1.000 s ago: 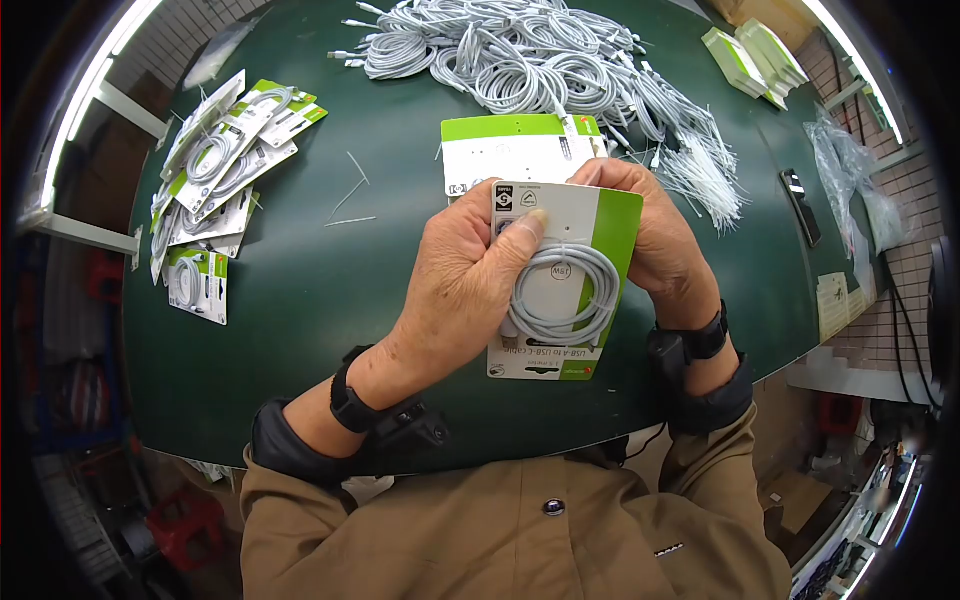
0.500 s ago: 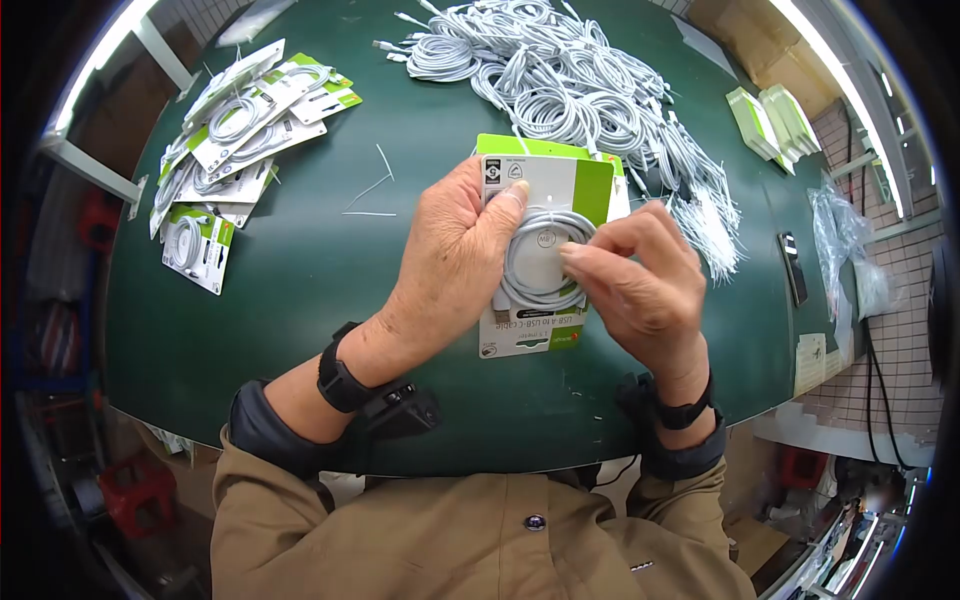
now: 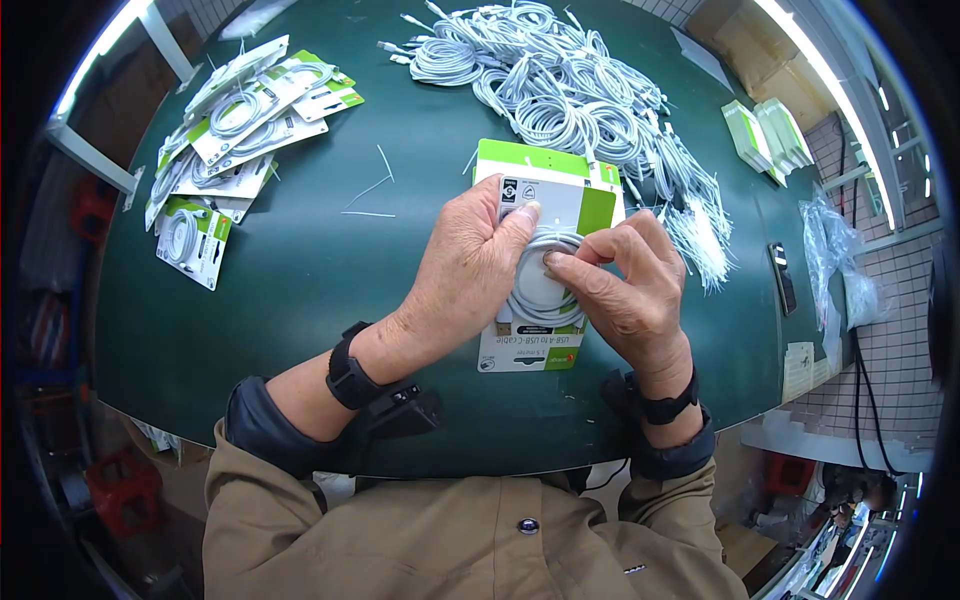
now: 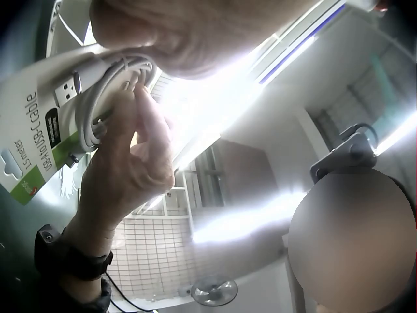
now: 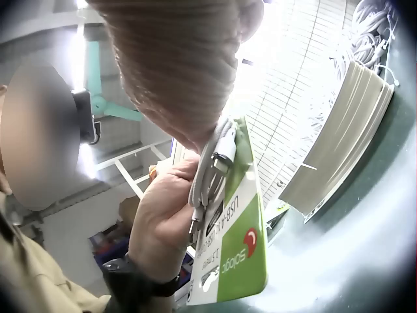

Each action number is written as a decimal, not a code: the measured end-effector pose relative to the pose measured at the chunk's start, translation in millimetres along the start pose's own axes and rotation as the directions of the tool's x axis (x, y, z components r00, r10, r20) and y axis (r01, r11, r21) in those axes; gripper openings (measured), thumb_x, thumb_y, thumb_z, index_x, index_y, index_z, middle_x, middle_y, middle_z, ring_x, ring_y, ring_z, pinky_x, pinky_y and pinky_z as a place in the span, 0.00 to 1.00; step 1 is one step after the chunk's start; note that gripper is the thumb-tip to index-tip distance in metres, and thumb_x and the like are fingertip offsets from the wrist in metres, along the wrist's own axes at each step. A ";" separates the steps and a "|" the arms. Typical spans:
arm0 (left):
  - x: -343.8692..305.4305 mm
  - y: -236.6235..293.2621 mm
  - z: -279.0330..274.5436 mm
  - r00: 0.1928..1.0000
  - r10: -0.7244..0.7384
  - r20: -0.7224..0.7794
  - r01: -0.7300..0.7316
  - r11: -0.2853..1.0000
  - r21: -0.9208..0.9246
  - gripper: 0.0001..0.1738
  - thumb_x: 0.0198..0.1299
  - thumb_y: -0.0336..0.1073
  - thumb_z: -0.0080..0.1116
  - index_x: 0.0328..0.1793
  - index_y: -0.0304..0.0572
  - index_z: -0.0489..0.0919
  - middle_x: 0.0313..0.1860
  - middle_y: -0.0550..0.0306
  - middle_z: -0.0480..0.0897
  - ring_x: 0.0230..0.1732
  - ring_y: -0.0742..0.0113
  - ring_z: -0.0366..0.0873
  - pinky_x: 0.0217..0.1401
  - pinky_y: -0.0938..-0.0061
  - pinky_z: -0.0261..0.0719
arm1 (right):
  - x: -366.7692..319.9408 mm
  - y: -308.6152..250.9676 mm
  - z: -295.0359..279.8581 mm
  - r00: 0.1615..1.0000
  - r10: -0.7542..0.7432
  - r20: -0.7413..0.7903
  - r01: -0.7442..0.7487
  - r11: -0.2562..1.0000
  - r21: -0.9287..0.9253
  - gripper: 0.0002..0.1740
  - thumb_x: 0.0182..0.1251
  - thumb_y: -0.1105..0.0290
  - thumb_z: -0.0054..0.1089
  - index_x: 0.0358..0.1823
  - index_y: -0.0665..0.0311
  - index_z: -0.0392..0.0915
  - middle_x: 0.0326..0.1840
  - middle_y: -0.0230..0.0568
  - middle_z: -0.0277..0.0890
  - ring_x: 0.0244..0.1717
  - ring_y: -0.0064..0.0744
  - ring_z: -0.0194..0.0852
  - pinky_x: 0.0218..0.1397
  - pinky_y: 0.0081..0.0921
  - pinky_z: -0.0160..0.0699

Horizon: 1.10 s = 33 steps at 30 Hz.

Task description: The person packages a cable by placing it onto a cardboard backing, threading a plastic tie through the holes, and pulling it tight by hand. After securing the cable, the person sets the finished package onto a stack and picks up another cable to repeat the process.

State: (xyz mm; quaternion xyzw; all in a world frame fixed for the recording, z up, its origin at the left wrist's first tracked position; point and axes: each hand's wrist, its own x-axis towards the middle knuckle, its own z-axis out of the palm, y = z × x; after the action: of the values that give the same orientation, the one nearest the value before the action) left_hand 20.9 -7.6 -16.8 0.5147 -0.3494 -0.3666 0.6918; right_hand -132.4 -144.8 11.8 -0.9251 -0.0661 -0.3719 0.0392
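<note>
The left hand (image 3: 455, 270) grips a white and green card (image 3: 530, 352) by its left edge, thumb on the front. A coiled white cable (image 3: 530, 307) lies against the card's face. Thumb and fingertips of the right hand (image 3: 635, 290) pinch together inside the coil; what they pinch is too small to tell. In the left wrist view the cable's USB plug (image 4: 66, 92) lies beside the coil on the card (image 4: 26, 130). The right wrist view shows the card (image 5: 242, 261) held upright. Behind it is a stack of cards (image 3: 490, 152).
Many coiled cables (image 3: 560, 100) are heaped at the back, with thin white ties (image 3: 703, 245) beside them. Carded cables (image 3: 240, 125) are piled at the left. Card stacks (image 3: 765, 140), a phone (image 3: 782, 278) and plastic bags (image 3: 835, 255) are at the right. Loose ties (image 3: 368, 213) lie left of centre.
The right hand has moved from the card's top right edge to the middle of the coil, fingertips pinched. The left hand has kept its hold. The head view has shifted.
</note>
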 end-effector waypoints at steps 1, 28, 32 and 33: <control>0.0 -0.5 -0.1 1.000 -0.001 0.001 0.001 1.000 0.008 0.17 0.82 0.32 0.48 0.69 0.29 0.77 0.57 0.51 0.88 0.52 0.72 0.87 0.57 0.74 0.87 | -0.3 -0.4 0.9 1.000 0.004 -0.009 -0.004 1.000 -0.002 0.20 0.48 0.74 0.77 0.44 0.47 0.88 0.34 0.25 0.76 0.37 0.30 0.74 0.37 0.32 0.75; -8.1 20.1 5.6 0.977 0.089 0.193 -0.117 0.983 0.139 0.20 0.78 0.34 0.62 0.70 0.31 0.77 0.58 0.52 0.87 0.56 0.73 0.84 0.61 0.73 0.86 | -7.9 -1.2 17.9 0.965 0.103 -0.242 -0.115 0.993 -0.032 0.15 0.55 0.79 0.74 0.41 0.62 0.77 0.37 0.39 0.77 0.35 0.41 0.75 0.36 0.37 0.74; -11.2 14.9 7.3 0.983 0.106 0.147 -0.126 0.983 0.136 0.19 0.78 0.31 0.60 0.70 0.30 0.77 0.59 0.52 0.88 0.57 0.73 0.84 0.59 0.73 0.86 | -8.5 -4.6 17.1 0.954 0.105 -0.281 -0.115 0.993 -0.020 0.15 0.57 0.80 0.73 0.41 0.61 0.76 0.38 0.39 0.77 0.35 0.40 0.74 0.37 0.37 0.74; -12.9 17.0 9.4 0.987 0.101 0.124 -0.114 0.988 0.105 0.18 0.78 0.31 0.60 0.68 0.30 0.78 0.56 0.52 0.89 0.54 0.73 0.85 0.58 0.72 0.86 | -9.0 -5.9 16.5 0.952 0.104 -0.287 -0.109 0.994 -0.002 0.14 0.57 0.80 0.73 0.41 0.61 0.76 0.38 0.38 0.77 0.35 0.40 0.74 0.37 0.38 0.74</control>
State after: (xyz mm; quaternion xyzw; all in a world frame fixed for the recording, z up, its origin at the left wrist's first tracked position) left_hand 9.1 2.7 0.5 0.5102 -0.4370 -0.3387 0.6588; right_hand -128.5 -137.8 -6.2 -0.8639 -0.0062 -0.5000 0.0600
